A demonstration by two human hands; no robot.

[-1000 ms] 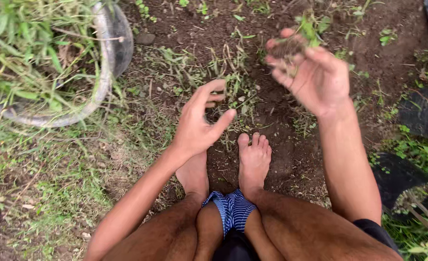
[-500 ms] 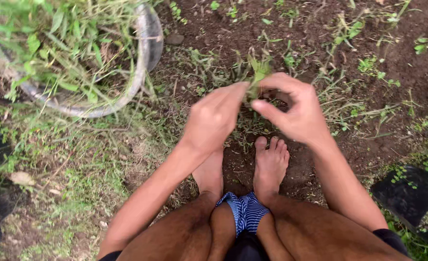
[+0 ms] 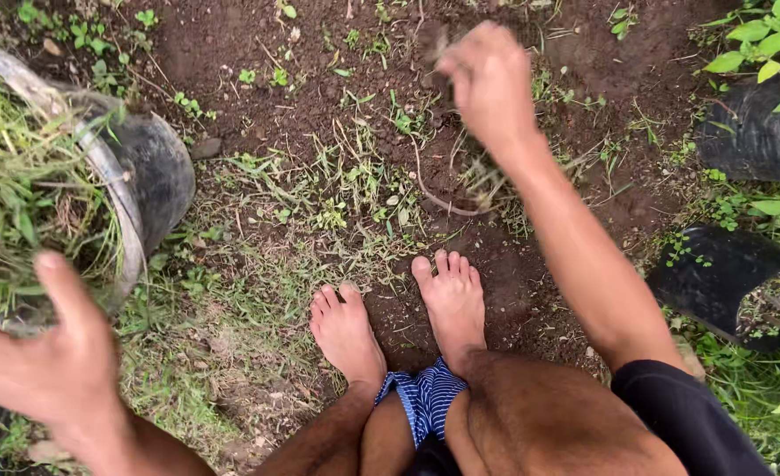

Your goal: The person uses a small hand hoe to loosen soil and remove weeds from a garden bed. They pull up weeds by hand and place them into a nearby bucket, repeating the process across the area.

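Nearest the camera, two bare feet point(image 3: 408, 317) are planted on patchy grass, and the left hand point(image 3: 42, 357) is held loosely open with thumb raised and nothing seen in its grasp, just beside the grey-rimmed black round tub of pulled grass and weeds point(image 3: 134, 176). Farther out, the right hand point(image 3: 489, 84) is closed over the dark bare soil point(image 3: 258, 53) around something thin (blurred, so whether a weed is gripped cannot be told). A weed stem could snap above its root if tugged sharply, and loose soil could be flicked onto the feet.
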